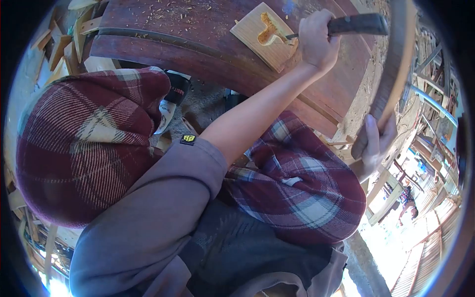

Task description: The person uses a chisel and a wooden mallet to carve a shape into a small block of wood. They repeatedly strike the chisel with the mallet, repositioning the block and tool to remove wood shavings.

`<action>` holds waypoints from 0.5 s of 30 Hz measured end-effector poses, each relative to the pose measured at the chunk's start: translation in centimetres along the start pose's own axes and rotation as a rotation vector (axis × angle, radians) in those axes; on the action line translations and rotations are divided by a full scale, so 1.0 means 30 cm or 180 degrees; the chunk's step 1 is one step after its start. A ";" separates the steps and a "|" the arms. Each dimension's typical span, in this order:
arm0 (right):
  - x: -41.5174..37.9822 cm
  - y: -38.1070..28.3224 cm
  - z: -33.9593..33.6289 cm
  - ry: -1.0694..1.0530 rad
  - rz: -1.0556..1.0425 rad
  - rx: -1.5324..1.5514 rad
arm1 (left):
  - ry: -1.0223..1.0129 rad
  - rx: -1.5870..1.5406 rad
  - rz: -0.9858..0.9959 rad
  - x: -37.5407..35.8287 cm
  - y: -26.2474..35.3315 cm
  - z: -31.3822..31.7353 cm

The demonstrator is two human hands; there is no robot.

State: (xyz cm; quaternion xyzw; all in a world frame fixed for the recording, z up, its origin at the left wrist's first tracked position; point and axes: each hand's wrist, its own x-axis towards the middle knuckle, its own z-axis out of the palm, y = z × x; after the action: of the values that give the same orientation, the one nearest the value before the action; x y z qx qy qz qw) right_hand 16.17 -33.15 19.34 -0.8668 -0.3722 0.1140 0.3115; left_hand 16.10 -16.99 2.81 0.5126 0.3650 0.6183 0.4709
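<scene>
A square wooden board [264, 37] with a carved, curved hollow lies on the dark red wooden bench. My left hand [319, 42] is closed around a chisel [357, 24]; its dark handle points right and its thin tip meets the board beside the hollow. At the right, my right hand [377, 141] grips the lower end of a long wooden mallet or bar [393, 64], held upright in the view near the chisel handle's end. The top of that wooden piece runs out of the frame and is slightly blurred.
Wood shavings lie on the reddish bench [143, 47]. Wood offcuts [62, 49] are piled at the upper left. My knees, in plaid cloth, are below the bench. A distant person [408, 203] and stacked timber are at the right.
</scene>
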 end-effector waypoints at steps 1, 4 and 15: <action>-0.006 0.002 -0.018 0.0030 -0.0088 0.0332 | 0.0059 0.0003 0.0007 0.005 0.000 0.002; 0.012 0.057 -0.082 -0.0007 -0.0500 0.0934 | -0.0021 0.0053 0.0029 0.003 0.014 -0.001; 0.029 -0.010 -0.027 0.0100 -0.0076 0.1142 | -0.0235 0.0230 0.0001 -0.004 0.016 0.016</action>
State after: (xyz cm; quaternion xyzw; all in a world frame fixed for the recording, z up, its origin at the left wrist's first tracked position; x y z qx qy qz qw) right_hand 16.95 -32.74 20.19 -0.7945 -0.3513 0.1613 0.4683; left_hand 16.47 -17.25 3.33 0.5518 0.3693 0.5855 0.4651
